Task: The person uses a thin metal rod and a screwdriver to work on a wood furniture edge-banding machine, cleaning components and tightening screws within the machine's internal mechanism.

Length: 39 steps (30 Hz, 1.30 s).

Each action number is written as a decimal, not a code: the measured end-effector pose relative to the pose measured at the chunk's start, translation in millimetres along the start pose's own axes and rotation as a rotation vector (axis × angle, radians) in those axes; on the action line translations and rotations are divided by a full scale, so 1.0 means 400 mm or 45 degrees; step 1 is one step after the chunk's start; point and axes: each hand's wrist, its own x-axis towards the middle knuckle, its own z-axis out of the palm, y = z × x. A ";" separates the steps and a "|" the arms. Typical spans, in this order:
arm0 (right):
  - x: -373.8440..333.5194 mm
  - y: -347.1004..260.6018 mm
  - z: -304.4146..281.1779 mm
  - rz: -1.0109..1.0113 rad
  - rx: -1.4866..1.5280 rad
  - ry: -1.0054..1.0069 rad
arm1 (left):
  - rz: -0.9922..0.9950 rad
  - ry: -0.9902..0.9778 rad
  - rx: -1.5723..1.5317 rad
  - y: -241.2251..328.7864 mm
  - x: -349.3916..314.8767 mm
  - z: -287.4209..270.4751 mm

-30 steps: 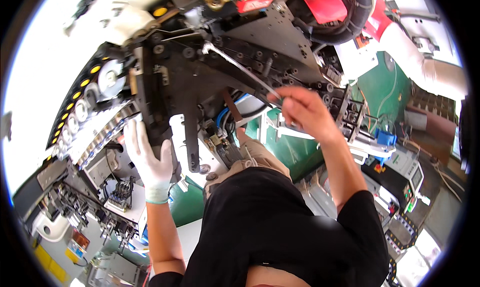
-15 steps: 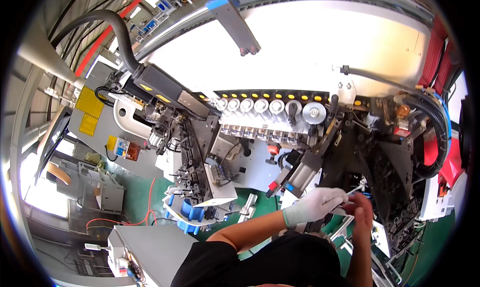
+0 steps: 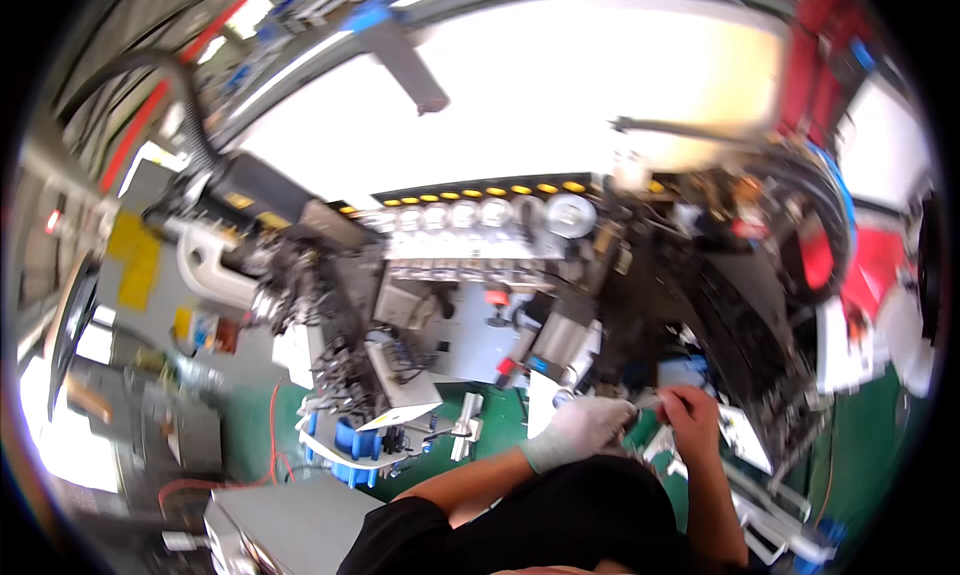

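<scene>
My left hand, in a white glove, is closed in front of my body with its fingers curled together. A thin pale piece sticks out from its fingertips toward the right; blur hides what kind of thing it is. My bare right hand is closed at the other end of this piece, its thumb and fingers pinched together. Both hands are at chest height, just before the near side of a machine. A grey cylinder block with red and blue fittings is the machine part just beyond my left hand.
A row of round metal rollers runs across the machine. Dark angled plates stand to the right. A blue-spooled holder is at left, above a grey cabinet. A dark arm hangs over the white panel.
My view has swung, so the machine sits farther left. My right hand, blurred beside the left before, now pinches the thin piece's end. Both hands are drawn slightly nearer my body.
</scene>
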 end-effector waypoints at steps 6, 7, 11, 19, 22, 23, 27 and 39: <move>0.017 -0.098 0.022 -0.599 -0.758 0.020 | -0.344 0.193 -0.545 0.040 -0.012 0.017; 0.024 -0.106 0.024 -0.609 -0.847 0.005 | -0.363 0.212 -0.636 0.020 -0.012 0.039; 0.002 -0.121 -0.002 -0.461 -0.865 -0.109 | -0.456 0.226 -0.570 0.044 -0.011 0.041; -0.029 -0.121 -0.015 -0.152 -0.177 -0.263 | -0.215 0.245 -0.233 0.074 -0.019 0.020; -0.043 -0.139 -0.023 -0.051 -0.135 -0.266 | -0.231 0.231 -0.265 0.069 -0.031 0.024; -0.045 -0.144 -0.023 -0.029 -0.188 -0.259 | -0.225 0.232 -0.246 0.062 -0.035 0.026; -0.048 -0.142 -0.014 -0.069 -0.494 -0.194 | -0.087 0.325 -0.087 0.059 -0.029 0.037; -0.053 0.130 -0.218 0.519 -0.081 0.114 | -0.356 0.592 -0.622 -0.016 -0.078 -0.079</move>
